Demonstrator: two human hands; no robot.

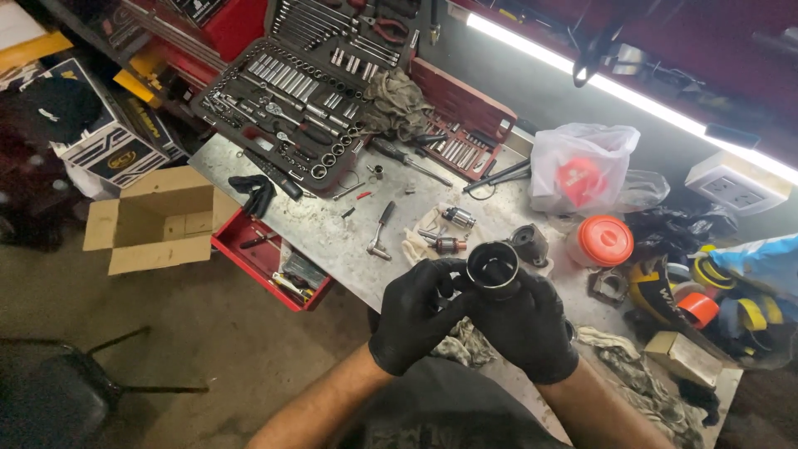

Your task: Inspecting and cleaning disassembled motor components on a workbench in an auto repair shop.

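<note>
Both my hands wear black gloves and meet over the near edge of the metal workbench [332,237]. My right hand [525,326] grips a black hollow metal cylinder [492,268] from below, its open end facing up. My left hand [413,314] touches the cylinder's left side with thumb and fingers. Just beyond it on a white rag lie two small motor armatures [442,242] and a dark round housing [529,243].
A ratchet [380,231] and screwdriver [410,162] lie on the bench. An open socket set [287,104] stands at the far left. White plastic bag [580,166], orange lid [604,240] and tape rolls [697,308] crowd the right. A cardboard box [158,218] and red drawer [266,259] sit left.
</note>
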